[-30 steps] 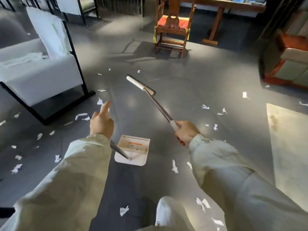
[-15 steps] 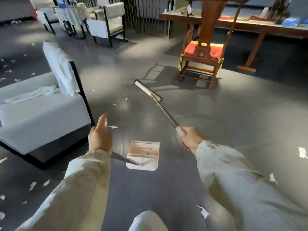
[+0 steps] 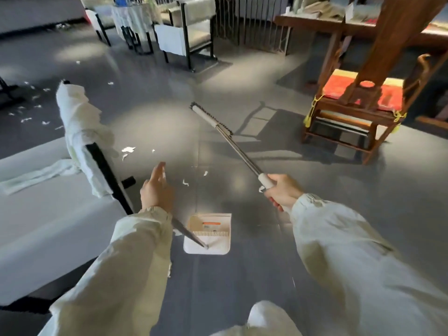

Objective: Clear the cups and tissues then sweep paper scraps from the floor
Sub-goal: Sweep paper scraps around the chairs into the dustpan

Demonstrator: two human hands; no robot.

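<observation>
My right hand [image 3: 281, 190] grips the white end of a long metal broom handle. The broom's head [image 3: 211, 117] hangs above the grey floor ahead. My left hand [image 3: 156, 187] holds the top of a thin handle that runs down under my sleeve to a white dustpan [image 3: 208, 236], which sits low over the floor between my arms. The upper fingers of that hand point forward. Paper scraps [image 3: 127, 149] lie beside the sofa's arm, small ones [image 3: 185, 182] lie in front of my left hand, and several more [image 3: 26, 120] are scattered at the far left.
A white sofa [image 3: 48, 214] with a black frame and a draped cloth [image 3: 80, 122] fills the left side. A wooden chair with a red cushion [image 3: 351, 112] stands at the right. Armchairs [image 3: 194, 32] and a long wooden table [image 3: 315, 23] line the back.
I have walked forward: the sofa and wooden chair are nearer and larger. Both hands keep their holds on the broom and dustpan. The scraps near my feet have dropped out of view.
</observation>
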